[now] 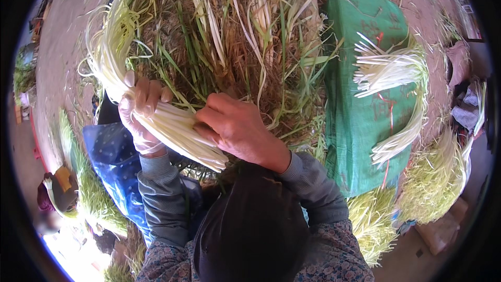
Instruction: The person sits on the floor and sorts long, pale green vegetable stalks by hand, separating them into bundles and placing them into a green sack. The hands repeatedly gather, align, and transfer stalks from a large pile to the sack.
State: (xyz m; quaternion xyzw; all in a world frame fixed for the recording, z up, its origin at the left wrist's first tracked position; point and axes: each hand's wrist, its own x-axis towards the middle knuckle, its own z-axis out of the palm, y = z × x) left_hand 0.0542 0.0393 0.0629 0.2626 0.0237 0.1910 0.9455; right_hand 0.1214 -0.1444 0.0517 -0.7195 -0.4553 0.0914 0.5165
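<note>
My left hand [145, 102], in a thin translucent glove, grips a bundle of long pale stalks [184, 133] that look like blanched chives. Their white cut-looking ends point down to the right, while the yellow-green leaves [125, 27] hang over at the upper left. Bare and curled, my right hand [238, 129] closes at the side of the bundle near the white ends, its thumb against the stalks. What lies between its fingertips is mostly hidden. Beyond both hands spreads a heap of untrimmed stalks with dry brown roots and green leaves [235, 47].
To the right, a green woven sack [352, 133] bearing red writing carries white-stemmed bundles [391, 68]. More leafy bundles [430, 180] lie beyond it. A blue dotted plastic sheet [113, 160] is at my left, beside another leafy row [90, 192]. Another person [49, 211] is at the far left.
</note>
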